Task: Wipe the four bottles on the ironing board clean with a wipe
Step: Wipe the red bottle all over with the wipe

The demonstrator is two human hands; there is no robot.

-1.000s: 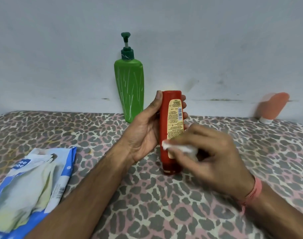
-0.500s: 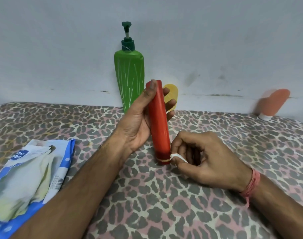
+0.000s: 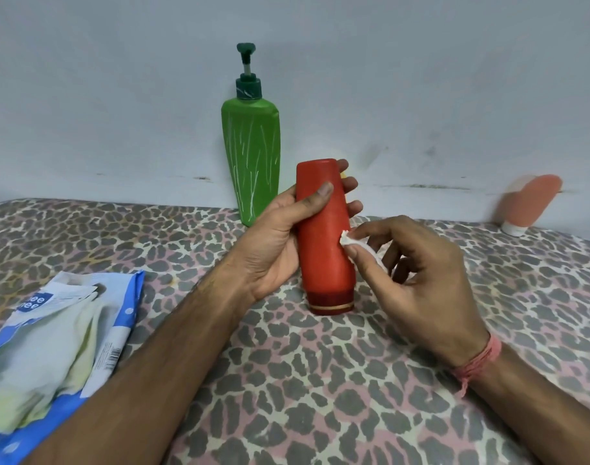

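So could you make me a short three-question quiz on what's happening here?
1. True or false: the red bottle stands cap down on the board.
2. Which hand pinches the wipe? A) left B) right
3. Fill in: the green bottle has a ____ top.

Key:
1. True; the left hand grips it.
2. B, the right hand.
3. Pump.

You're facing a pale blue-grey wall w/ dark scuffs; leopard-print cover runs up to it, light dim.
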